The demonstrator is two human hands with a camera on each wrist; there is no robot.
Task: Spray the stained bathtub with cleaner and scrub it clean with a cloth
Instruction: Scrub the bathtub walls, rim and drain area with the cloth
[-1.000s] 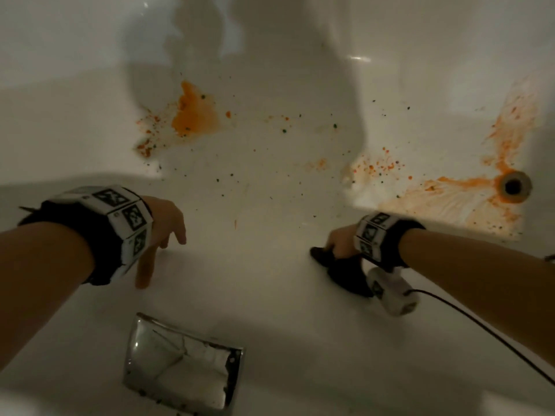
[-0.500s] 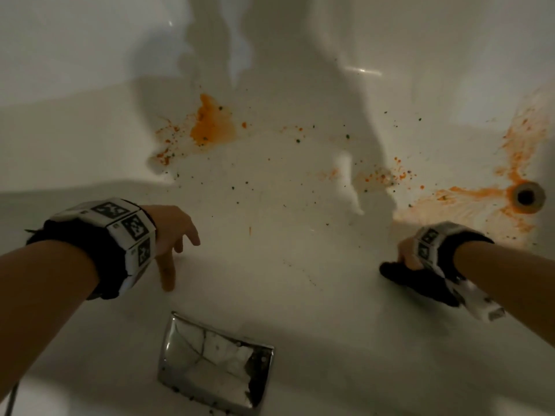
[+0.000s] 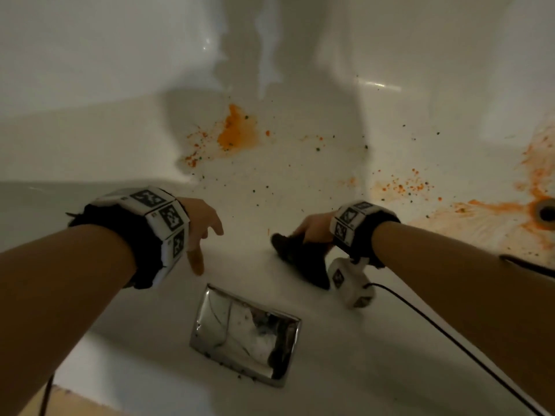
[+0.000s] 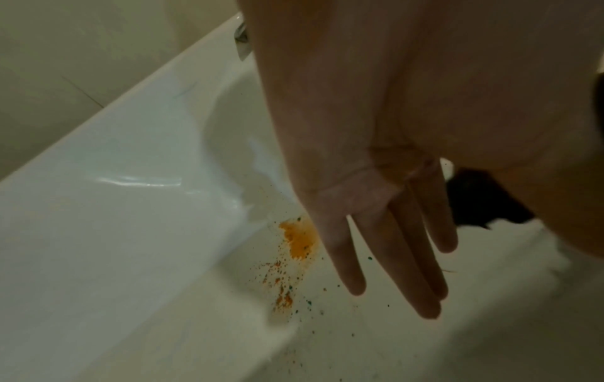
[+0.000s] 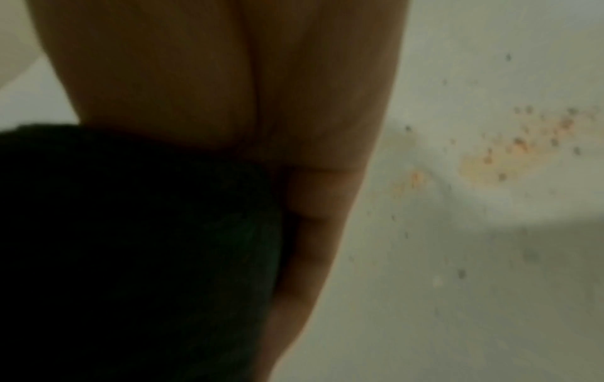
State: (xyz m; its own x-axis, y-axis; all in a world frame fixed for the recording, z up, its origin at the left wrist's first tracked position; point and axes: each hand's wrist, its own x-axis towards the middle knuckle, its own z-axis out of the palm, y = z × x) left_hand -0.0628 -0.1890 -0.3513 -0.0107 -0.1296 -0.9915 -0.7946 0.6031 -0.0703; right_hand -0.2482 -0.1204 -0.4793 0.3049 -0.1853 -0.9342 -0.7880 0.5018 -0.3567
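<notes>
White bathtub (image 3: 300,181) carried orange stains (image 3: 237,130), more orange around drain (image 3: 545,211). Right hand (image 3: 315,228) gripped dark cloth (image 3: 303,259), pressed it on tub's near slope, short of stains. Left hand (image 3: 199,226) empty, fingers (image 4: 415,271) straight and relaxed, held above tub floor. Chrome plate (image 3: 244,333) sat on near wall.

right hand (image 3: 315,228) dragged cloth (image 3: 300,259) leftward
</notes>
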